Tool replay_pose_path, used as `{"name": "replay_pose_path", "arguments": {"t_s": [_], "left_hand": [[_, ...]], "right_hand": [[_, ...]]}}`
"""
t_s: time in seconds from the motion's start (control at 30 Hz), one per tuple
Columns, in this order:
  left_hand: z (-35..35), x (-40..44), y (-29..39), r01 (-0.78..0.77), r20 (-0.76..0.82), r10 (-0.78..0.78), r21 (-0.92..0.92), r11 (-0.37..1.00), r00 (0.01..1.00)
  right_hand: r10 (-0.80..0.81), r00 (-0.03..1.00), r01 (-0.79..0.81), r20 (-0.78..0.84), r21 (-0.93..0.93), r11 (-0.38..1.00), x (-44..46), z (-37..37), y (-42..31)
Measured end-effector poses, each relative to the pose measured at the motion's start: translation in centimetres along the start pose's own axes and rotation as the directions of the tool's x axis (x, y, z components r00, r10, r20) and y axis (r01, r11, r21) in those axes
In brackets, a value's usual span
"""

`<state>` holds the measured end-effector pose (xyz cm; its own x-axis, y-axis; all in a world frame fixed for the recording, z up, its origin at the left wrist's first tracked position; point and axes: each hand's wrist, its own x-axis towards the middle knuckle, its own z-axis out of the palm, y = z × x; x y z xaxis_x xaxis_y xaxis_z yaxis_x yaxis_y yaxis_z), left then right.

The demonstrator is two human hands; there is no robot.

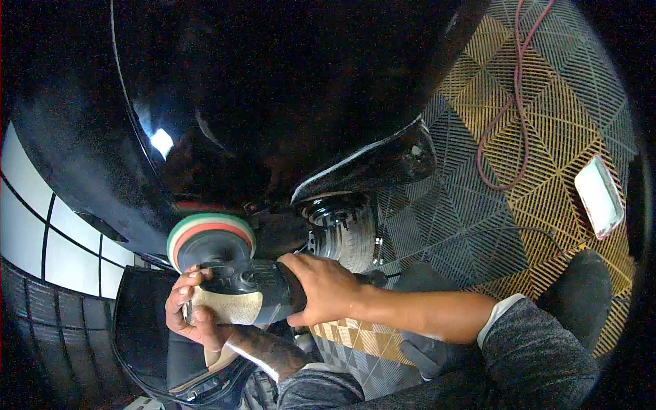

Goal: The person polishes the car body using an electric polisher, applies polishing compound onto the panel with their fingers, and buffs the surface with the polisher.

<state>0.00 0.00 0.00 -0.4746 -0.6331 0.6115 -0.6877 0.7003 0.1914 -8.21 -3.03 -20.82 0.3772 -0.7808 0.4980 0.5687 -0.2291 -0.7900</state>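
Note:
Both my hands hold a dark polisher [247, 280] with a pale patch on its side. My left hand [190, 307] is wrapped round its head end, close behind the pad. Around the rear of the body, my right hand [329, 288] is closed, and a dark cord leaves that end. The round polishing pad [213, 229] has green, white and orange layers at its edge. It faces the lower part of a glossy black car panel [225, 89]; I cannot tell whether it is touching.
A wheel [352, 236] sits below the car's edge, right of the polisher. On the slatted grey and yellow floor [471, 212] lie a looped red hose [523, 130] and a white block-like object [600, 197]. A black bag-like item [140, 321] is at lower left.

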Motion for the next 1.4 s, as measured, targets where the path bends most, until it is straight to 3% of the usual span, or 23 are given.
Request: {"name": "replay_pose_path", "arguments": {"t_s": [0.1, 0.17, 0.23, 0.3, 0.37, 0.57, 0.63, 0.7, 0.9, 0.97, 1.03, 1.1, 1.17, 1.2, 1.23, 1.33, 1.4], "left_hand": [[3.5, 2.1, 0.9, -0.099, 0.065, 0.095, 0.068, 0.993, 0.993], [5.2, 3.9, 1.2, -0.224, 0.195, 0.205, 0.083, 0.971, 0.959], [6.5, 6.0, 2.6, -0.202, 0.292, 0.168, 0.090, 0.975, 0.942], [7.3, 7.1, 2.4, -0.222, 0.384, 0.184, 0.055, 0.974, 0.905], [7.8, 7.2, 2.6, -0.197, 0.394, 0.160, 0.055, 0.979, 0.905], [5.1, 2.9, 1.4, -0.098, -0.018, 0.100, 0.067, 0.993, 0.995], [3.4, 1.4, 0.9, -0.064, -0.044, 0.066, 0.039, 0.997, 0.997], [2.7, 0.8, 0.8, -0.002, -0.163, 0.005, 0.017, 1.000, 0.987], [2.7, 2.8, 1.1, -0.030, -0.143, 0.022, -0.052, 0.998, 0.990], [3.7, 4.1, 1.6, -0.126, -0.003, 0.126, 0.012, 0.992, 0.992], [5.3, 5.1, 2.2, -0.119, 0.000, 0.119, 0.015, 0.993, 0.993], [6.9, 6.0, 2.4, -0.173, 0.190, 0.158, 0.068, 0.983, 0.969], [8.4, 6.8, 2.7, -0.142, 0.194, 0.131, 0.044, 0.989, 0.972], [8.6, 7.4, 2.9, -0.177, 0.335, 0.142, 0.076, 0.981, 0.931], [8.9, 7.8, 3.0, -0.216, 0.470, 0.145, 0.100, 0.971, 0.871], [10.6, 8.7, 3.1, -0.216, 0.563, 0.137, 0.076, 0.973, 0.815], [11.8, 8.7, 3.3, -0.233, 0.587, 0.138, 0.089, 0.968, 0.798]], "right_hand": [[-0.055, 0.994, 0.064, -0.093, 0.093, 0.994, -0.2, -0.8, 0.8], [-0.124, 0.972, 0.153, -0.201, 0.135, 0.979, -0.1, -1.2, 1.0], [-0.185, 0.951, 0.225, -0.247, 0.147, 0.963, 0.0, -1.2, 0.7], [-0.125, 0.942, 0.206, -0.312, 0.242, 0.948, -0.3, -1.2, 0.4], [-0.151, 0.928, 0.226, -0.340, 0.195, 0.954, -0.6, -0.2, 1.3], [-0.119, 0.971, 0.142, -0.209, 0.101, 0.985, -0.5, -2.0, -0.4], [-0.054, 0.997, 0.056, -0.053, 0.032, 0.998, -0.3, -2.8, -1.2], [-0.047, 0.999, 0.047, -0.015, -0.002, 0.999, 0.1, -3.2, -1.8], [-0.064, 0.996, 0.064, -0.059, -0.004, 0.998, 0.5, -3.2, -2.7], [-0.124, 0.981, 0.135, -0.148, 0.066, 0.989, 0.5, -3.3, -2.4], [-0.117, 0.972, 0.142, -0.202, 0.110, 0.984, 0.4, -2.7, -1.6], [-0.116, 0.953, 0.166, -0.279, 0.163, 0.972, 0.0, -1.9, -0.2], [-0.079, 0.945, 0.145, -0.319, 0.190, 0.971, -0.3, -0.3, 1.1], [-0.053, 0.937, 0.132, -0.346, 0.210, 0.969, -0.5, 0.4, 1.4], [-0.037, 0.933, 0.122, -0.357, 0.220, 0.968, -0.5, 0.9, 1.8], [0.003, 0.935, 0.128, -0.354, 0.346, 0.929, -0.7, 1.9, 2.6], [0.064, 0.962, 0.069, -0.264, 0.464, 0.883, -0.7, 2.3, 2.7]]}}
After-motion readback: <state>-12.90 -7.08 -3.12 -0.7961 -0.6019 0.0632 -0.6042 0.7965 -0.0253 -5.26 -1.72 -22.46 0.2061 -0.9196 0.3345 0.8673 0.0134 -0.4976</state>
